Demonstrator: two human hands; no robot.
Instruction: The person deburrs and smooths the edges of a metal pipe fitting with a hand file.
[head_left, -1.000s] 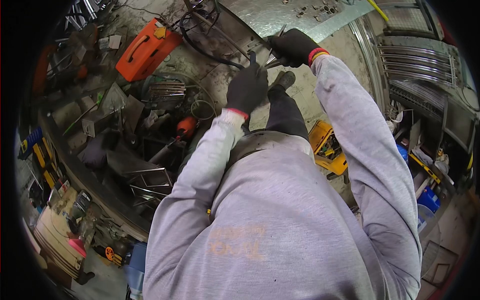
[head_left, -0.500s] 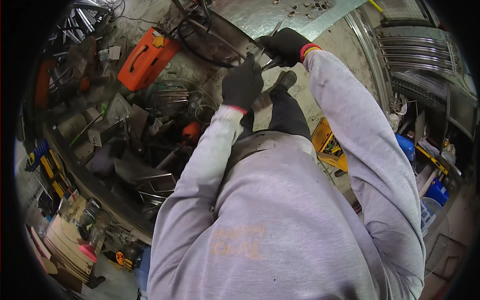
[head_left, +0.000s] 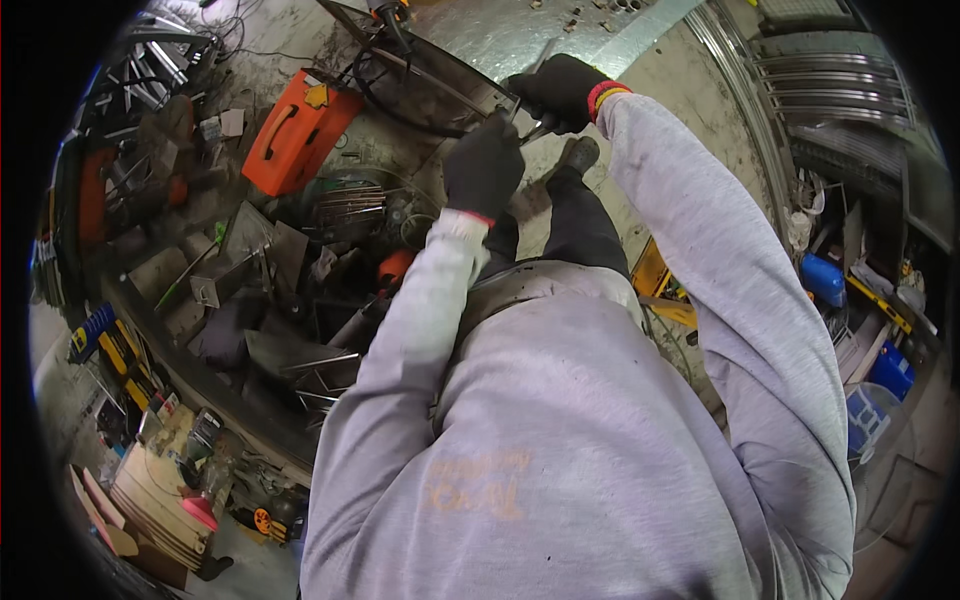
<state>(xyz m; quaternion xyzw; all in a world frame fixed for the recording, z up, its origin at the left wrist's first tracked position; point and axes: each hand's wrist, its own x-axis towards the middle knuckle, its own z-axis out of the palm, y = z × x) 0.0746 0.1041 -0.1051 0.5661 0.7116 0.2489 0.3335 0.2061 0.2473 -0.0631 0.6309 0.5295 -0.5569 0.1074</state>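
Both of my hands wear dark work gloves and meet near the edge of a shiny metal-topped surface (head_left: pixel 470 35). My right hand (head_left: pixel 568 95) is closed around a thin metal bar (head_left: pixel 547 52), whose end sticks out beyond the glove. Just to the left and nearer to me, my left hand (head_left: pixel 484 168) is closed, its fingertips close to a small metal piece (head_left: pixel 515 108) between the two gloves. What the left fingers grip is hidden by the glove. A black cable (head_left: pixel 375 95) loops beside the left hand.
An orange case (head_left: pixel 300 135) stands at the left, amid metal scraps and tools. Behind my right arm lie long metal profiles (head_left: pixel 745 95) and a stack of shiny tubes (head_left: pixel 840 85). A yellow toolbox (head_left: pixel 655 275) sits by my right leg. A cluttered workbench (head_left: pixel 150 490) is at lower left.
My view has shifted slightly, so the surroundings appear moved. Both hands stay close together, the right still around the metal bar, which now shows at a steeper tilt.
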